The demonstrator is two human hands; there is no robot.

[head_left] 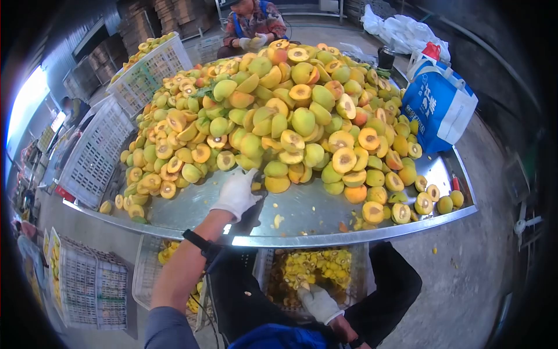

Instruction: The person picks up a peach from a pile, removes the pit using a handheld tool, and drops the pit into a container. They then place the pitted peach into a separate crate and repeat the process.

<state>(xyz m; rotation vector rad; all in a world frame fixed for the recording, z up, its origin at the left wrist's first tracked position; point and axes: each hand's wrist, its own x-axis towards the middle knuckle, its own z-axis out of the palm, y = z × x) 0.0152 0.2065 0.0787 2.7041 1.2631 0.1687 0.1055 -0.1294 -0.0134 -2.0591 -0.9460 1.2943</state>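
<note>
A large heap of yellow-green fruit (pixel 302 122), many cut in half, lies on a metal table (pixel 314 215). My left hand (pixel 235 193), in a white glove, is over the table at the heap's front edge, its fingers apart and reaching toward the fruit. Below the table edge, my right hand (pixel 318 303), gloved too, is at a crate (pixel 359 273) of yellow fruit pieces between my legs. Its fingertips are by a small pale piece; whether they grip it is unclear.
White crates (pixel 96 154) stand at the left, one holding fruit. A blue and white bag (pixel 436 107) sits at the table's right, near a dark bottle (pixel 385 58). Across the heap sits a person (pixel 256 26) with gloved hands. More crates (pixel 93 285) stand lower left.
</note>
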